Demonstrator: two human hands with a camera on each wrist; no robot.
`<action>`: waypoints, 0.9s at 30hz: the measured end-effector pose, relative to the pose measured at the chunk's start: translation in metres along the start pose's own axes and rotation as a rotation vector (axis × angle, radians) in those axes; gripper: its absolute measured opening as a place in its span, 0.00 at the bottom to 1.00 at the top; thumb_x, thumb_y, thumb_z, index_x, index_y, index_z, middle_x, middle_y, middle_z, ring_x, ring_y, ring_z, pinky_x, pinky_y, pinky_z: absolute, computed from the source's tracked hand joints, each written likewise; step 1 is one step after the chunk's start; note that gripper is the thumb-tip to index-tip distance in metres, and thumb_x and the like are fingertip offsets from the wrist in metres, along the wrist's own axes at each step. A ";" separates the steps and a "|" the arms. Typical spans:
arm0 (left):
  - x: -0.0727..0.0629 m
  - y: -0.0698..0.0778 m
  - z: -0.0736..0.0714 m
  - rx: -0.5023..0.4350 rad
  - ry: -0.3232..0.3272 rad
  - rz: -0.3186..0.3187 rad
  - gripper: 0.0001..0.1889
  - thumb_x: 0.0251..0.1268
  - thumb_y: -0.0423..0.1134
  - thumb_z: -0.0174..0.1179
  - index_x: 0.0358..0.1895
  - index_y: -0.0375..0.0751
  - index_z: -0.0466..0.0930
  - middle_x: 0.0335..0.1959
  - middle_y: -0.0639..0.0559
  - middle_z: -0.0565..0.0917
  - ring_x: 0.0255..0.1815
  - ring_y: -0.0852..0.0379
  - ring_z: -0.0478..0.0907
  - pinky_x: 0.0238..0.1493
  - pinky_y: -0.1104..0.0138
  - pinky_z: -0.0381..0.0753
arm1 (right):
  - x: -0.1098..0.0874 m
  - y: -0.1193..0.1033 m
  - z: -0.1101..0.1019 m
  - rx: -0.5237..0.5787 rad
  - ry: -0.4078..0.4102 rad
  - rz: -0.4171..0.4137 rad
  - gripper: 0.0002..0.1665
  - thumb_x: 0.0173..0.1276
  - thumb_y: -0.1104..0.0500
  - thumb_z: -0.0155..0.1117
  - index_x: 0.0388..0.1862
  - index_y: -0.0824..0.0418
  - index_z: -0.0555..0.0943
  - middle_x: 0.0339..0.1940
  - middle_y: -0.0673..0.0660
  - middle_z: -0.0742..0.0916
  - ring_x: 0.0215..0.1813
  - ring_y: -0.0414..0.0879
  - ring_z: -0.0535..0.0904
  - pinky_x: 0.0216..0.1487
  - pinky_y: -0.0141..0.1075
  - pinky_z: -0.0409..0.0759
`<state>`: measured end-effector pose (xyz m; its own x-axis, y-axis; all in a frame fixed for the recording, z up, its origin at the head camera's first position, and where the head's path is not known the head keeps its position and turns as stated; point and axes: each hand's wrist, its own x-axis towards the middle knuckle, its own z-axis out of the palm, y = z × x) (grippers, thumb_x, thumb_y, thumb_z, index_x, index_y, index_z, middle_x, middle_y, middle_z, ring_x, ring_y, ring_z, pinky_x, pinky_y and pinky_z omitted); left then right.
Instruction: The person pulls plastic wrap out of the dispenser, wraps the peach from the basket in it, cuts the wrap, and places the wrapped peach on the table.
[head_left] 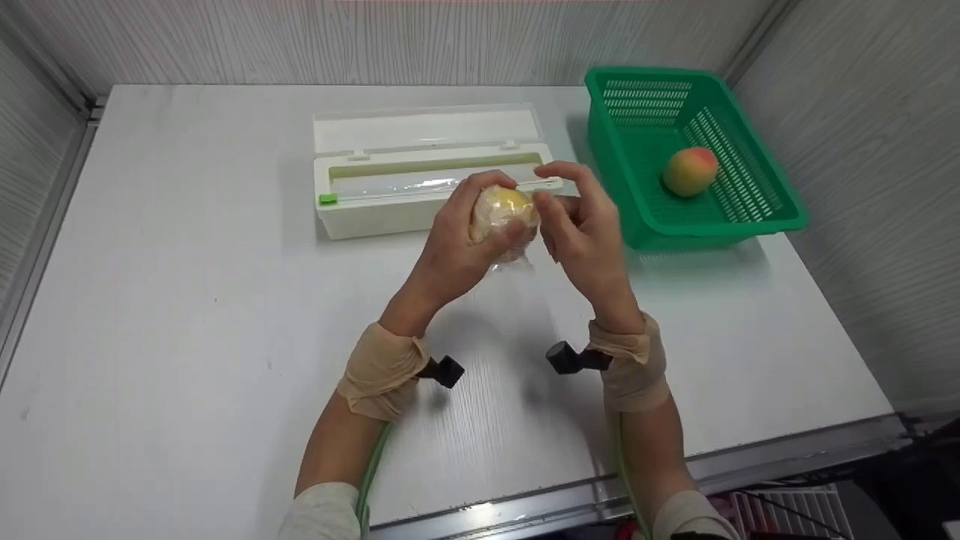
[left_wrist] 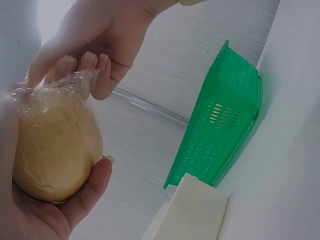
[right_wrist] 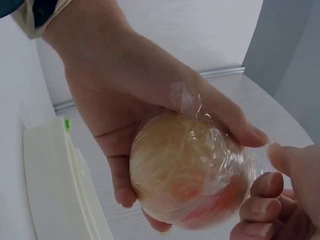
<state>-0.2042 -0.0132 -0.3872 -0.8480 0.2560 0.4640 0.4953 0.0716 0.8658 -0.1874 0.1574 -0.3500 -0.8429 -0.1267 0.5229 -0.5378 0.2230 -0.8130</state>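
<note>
A yellow and red peach (right_wrist: 165, 165), wrapped in clear plastic wrap (left_wrist: 75, 82), is held above the table. My left hand (head_left: 454, 244) grips it from the left, thumb across the near side and fingers around the far side. To its right, my right hand (head_left: 592, 232) is at the wrapped fruit with bent fingers, pinching the loose edge of the film. In the right wrist view, the film stretches over the peach toward the right thumb and fingertips. Some loose film sticks out below the fruit.
Behind my hands stands a white wrap dispenser (head_left: 390, 219), lid raised, with a film roll (head_left: 405, 185) and a green slider (head_left: 328, 199). A green basket (head_left: 649, 234) at the back right holds another peach (head_left: 690, 172). Walls border the table (head_left: 172, 337).
</note>
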 end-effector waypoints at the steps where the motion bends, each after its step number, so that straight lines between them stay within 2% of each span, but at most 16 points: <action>1: 0.000 0.001 -0.001 -0.047 0.012 -0.005 0.24 0.66 0.52 0.59 0.61 0.45 0.71 0.52 0.47 0.77 0.44 0.55 0.78 0.38 0.62 0.83 | 0.000 -0.001 0.000 0.028 0.045 -0.029 0.14 0.76 0.62 0.56 0.55 0.68 0.74 0.15 0.51 0.73 0.16 0.44 0.67 0.17 0.31 0.67; 3: -0.001 0.003 -0.003 -0.128 0.033 -0.023 0.22 0.68 0.51 0.54 0.60 0.45 0.72 0.50 0.46 0.77 0.42 0.54 0.80 0.36 0.60 0.85 | 0.000 -0.003 0.001 0.036 0.117 -0.066 0.12 0.76 0.64 0.52 0.53 0.69 0.75 0.23 0.57 0.78 0.25 0.46 0.73 0.26 0.33 0.74; 5: -0.001 0.004 -0.004 -0.179 0.047 -0.043 0.21 0.70 0.52 0.49 0.60 0.46 0.73 0.49 0.46 0.77 0.41 0.53 0.80 0.35 0.59 0.85 | 0.000 -0.003 0.005 -0.019 0.145 -0.100 0.16 0.78 0.57 0.51 0.54 0.68 0.75 0.36 0.59 0.81 0.38 0.46 0.77 0.40 0.35 0.78; 8: -0.002 0.006 -0.001 -0.198 0.033 -0.042 0.20 0.73 0.51 0.44 0.58 0.47 0.74 0.49 0.47 0.77 0.40 0.53 0.80 0.34 0.59 0.84 | 0.000 -0.002 0.014 -0.102 0.062 -0.110 0.28 0.78 0.46 0.48 0.63 0.66 0.72 0.57 0.62 0.78 0.60 0.46 0.72 0.61 0.42 0.72; 10: -0.003 0.007 0.002 -0.192 0.011 -0.033 0.19 0.74 0.50 0.42 0.58 0.47 0.75 0.49 0.48 0.78 0.40 0.54 0.80 0.34 0.60 0.84 | -0.001 0.000 0.019 -0.088 -0.014 -0.081 0.34 0.77 0.40 0.46 0.69 0.62 0.68 0.67 0.59 0.73 0.68 0.46 0.67 0.69 0.44 0.66; 11: -0.003 0.008 0.003 -0.188 -0.004 -0.027 0.20 0.74 0.50 0.42 0.57 0.46 0.75 0.48 0.48 0.79 0.39 0.55 0.80 0.34 0.60 0.84 | -0.001 0.001 0.020 -0.055 -0.055 -0.052 0.35 0.77 0.40 0.45 0.72 0.60 0.65 0.70 0.58 0.71 0.70 0.46 0.65 0.71 0.47 0.64; 13: -0.005 0.009 0.005 -0.171 -0.031 -0.011 0.20 0.75 0.50 0.41 0.58 0.46 0.76 0.49 0.49 0.80 0.41 0.56 0.80 0.35 0.61 0.83 | -0.001 0.002 0.021 0.038 -0.121 0.015 0.35 0.77 0.42 0.46 0.76 0.57 0.61 0.75 0.56 0.67 0.73 0.47 0.63 0.73 0.49 0.63; 17: -0.006 0.008 0.007 -0.154 -0.072 0.014 0.22 0.76 0.49 0.39 0.58 0.45 0.78 0.48 0.51 0.82 0.42 0.58 0.80 0.37 0.62 0.83 | 0.000 0.005 0.017 0.218 -0.199 0.106 0.36 0.75 0.48 0.50 0.78 0.54 0.56 0.76 0.54 0.65 0.74 0.49 0.65 0.72 0.52 0.67; 19: -0.007 0.007 0.008 -0.154 -0.087 0.023 0.22 0.77 0.48 0.37 0.58 0.44 0.79 0.49 0.51 0.83 0.46 0.59 0.79 0.43 0.63 0.82 | 0.001 0.006 0.016 0.267 -0.227 0.138 0.37 0.74 0.51 0.51 0.78 0.54 0.55 0.76 0.53 0.65 0.73 0.50 0.66 0.72 0.51 0.68; 22: -0.007 0.006 0.010 -0.151 -0.090 0.039 0.23 0.77 0.47 0.37 0.57 0.41 0.79 0.52 0.49 0.83 0.53 0.60 0.79 0.53 0.65 0.79 | 0.003 0.006 0.014 0.300 -0.247 0.180 0.37 0.74 0.53 0.50 0.79 0.53 0.54 0.76 0.53 0.65 0.73 0.51 0.67 0.72 0.51 0.68; 23: -0.007 0.006 0.011 -0.150 -0.088 0.042 0.23 0.77 0.47 0.37 0.57 0.40 0.79 0.52 0.48 0.83 0.53 0.60 0.78 0.54 0.65 0.79 | 0.003 0.006 0.014 0.304 -0.249 0.195 0.37 0.74 0.53 0.50 0.79 0.53 0.54 0.76 0.53 0.65 0.72 0.51 0.67 0.72 0.50 0.67; 27: -0.009 0.007 0.016 -0.108 -0.092 0.064 0.24 0.75 0.47 0.37 0.59 0.38 0.77 0.48 0.46 0.81 0.47 0.56 0.78 0.46 0.66 0.81 | 0.005 0.007 0.013 0.299 -0.223 0.265 0.34 0.74 0.52 0.48 0.78 0.50 0.56 0.74 0.54 0.67 0.70 0.53 0.70 0.71 0.49 0.68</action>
<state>-0.1906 0.0004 -0.3886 -0.7921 0.3445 0.5039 0.5203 -0.0505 0.8525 -0.1959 0.1460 -0.3565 -0.9168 -0.3149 0.2455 -0.2558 -0.0090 -0.9667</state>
